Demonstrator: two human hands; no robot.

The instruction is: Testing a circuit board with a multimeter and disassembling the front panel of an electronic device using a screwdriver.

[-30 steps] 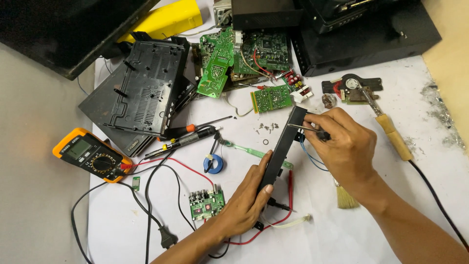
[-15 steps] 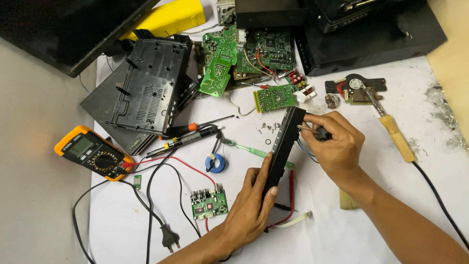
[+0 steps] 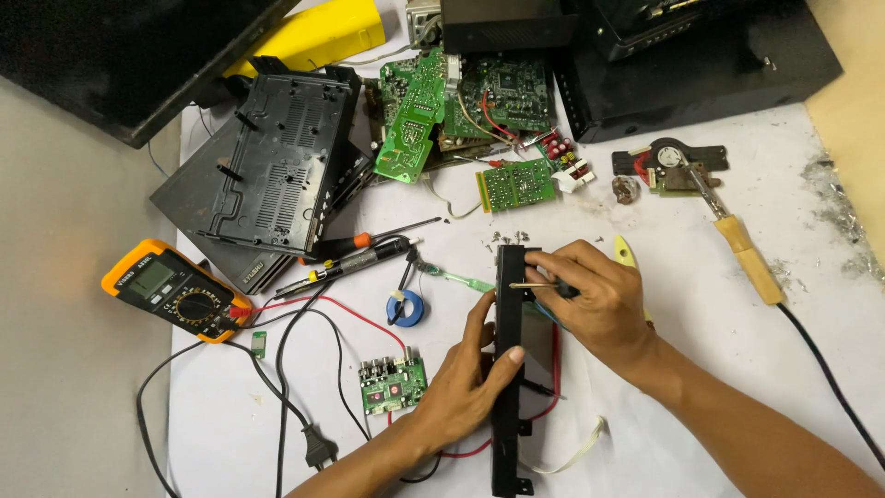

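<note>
Black plastic, long and narrow, the front panel (image 3: 509, 369) now stands straight up and down in the middle of the white-covered table (image 3: 701, 369); half a second ago it leaned with its top toward the right. The left hand (image 3: 466, 383) has stayed wrapped around its lower half, thumb on the near edge and fingers curled behind, closed firmly on it. The right hand (image 3: 595, 304) has moved left with the panel and pinches a thin screwdriver (image 3: 539, 287), its metal shaft lying level with the tip against the panel's upper edge. Red wires loop out beneath the panel. To the left lie a small green circuit board (image 3: 393, 385), a blue ring-shaped coil (image 3: 406, 308) and an orange-rimmed multimeter (image 3: 175, 290) with a round dial. Farther back sit a ribbed black casing (image 3: 277, 175) and several glossy green boards (image 3: 461, 101) studded with parts. To the right, well apart from the hands, rests a soldering iron (image 3: 737, 242) with a smooth wooden handle and a black cord.
</note>
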